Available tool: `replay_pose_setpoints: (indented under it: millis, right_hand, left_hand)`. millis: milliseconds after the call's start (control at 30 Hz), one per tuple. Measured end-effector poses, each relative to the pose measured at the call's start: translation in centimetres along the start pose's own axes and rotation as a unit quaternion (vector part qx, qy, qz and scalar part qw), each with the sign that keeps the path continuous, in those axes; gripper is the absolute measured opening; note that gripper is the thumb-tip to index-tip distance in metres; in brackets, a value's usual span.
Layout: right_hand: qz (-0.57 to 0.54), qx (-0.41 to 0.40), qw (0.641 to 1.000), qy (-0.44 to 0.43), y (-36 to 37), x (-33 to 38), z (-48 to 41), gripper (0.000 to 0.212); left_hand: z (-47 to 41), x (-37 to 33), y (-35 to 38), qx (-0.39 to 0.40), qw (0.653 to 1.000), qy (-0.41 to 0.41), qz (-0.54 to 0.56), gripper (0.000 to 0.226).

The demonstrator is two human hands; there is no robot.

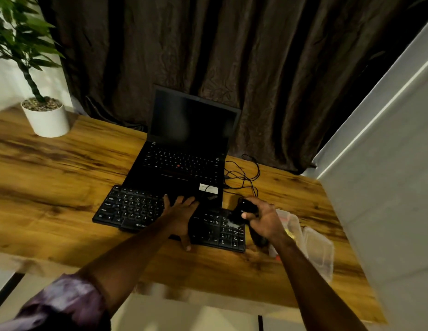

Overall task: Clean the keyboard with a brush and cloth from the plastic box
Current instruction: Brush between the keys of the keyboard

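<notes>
Far back and left of the keyboard (136, 209), a white pot (46, 118) with a plant stands on the wooden table (52, 168). The keyboard, black, lies near the table's front edge, slightly slanted, its back edge touching the front of an open laptop (184, 158) with a dark screen.

The left hand (181, 213) lies flat on the keyboard's middle, palm down. Its fingers are straight and a little spread, pointing toward the laptop, and the thumb reaches over the keyboard's near edge to the table. It holds nothing.

The two hands are apart. The right hand (263, 218) hovers over the keyboard's right end, fingers curled round a black brush (244, 210). The brush's pale bristles point down onto the number keys; whether they press the keys or only graze them is too blurred to tell.

Behind the keyboard's right end, thin black cables (244, 175) loop on the table. Just right of the keyboard, partly under the right wrist, sits a dark rounded thing (257, 237), too blurred to name. Beyond it stands the clear box (293, 220), open, with something yellow inside; whether that is the cloth I cannot tell. Its lid (320, 252) lies just beside it, farther from the keyboard.
</notes>
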State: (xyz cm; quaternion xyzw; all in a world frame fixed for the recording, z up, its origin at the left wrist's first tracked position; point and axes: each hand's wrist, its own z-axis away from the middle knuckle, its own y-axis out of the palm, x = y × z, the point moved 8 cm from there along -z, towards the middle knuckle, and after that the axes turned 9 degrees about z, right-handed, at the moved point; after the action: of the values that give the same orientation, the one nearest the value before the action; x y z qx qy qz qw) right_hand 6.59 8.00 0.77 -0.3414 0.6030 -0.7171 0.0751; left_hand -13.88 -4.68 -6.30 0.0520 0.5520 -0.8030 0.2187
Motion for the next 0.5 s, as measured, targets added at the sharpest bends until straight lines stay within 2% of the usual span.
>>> replay_pose_setpoints:
  millis: [133,300,400,500]
  right_hand:
    - [0.016,-0.006,1.0,0.001,-0.5,-0.6,0.2,0.05]
    - [0.004,0.022,0.999,-0.028,2.3,2.6,-0.6,0.049]
    - [-0.012,0.024,0.999,-0.031,4.2,1.9,-1.6,0.053]
    - [-0.021,0.019,0.999,-0.033,3.1,1.6,-1.0,0.049]
  left_hand:
    - [0.0,0.0,0.0,-0.002,1.0,0.003,-0.006,0.15]
    - [-0.1,0.0,0.0,-0.005,1.0,-0.001,-0.009,0.151]
    - [0.0,0.0,-0.1,-0.009,1.0,0.001,-0.009,0.15]
    - [0.0,0.0,0.0,-0.01,1.0,0.005,-0.004,0.15]
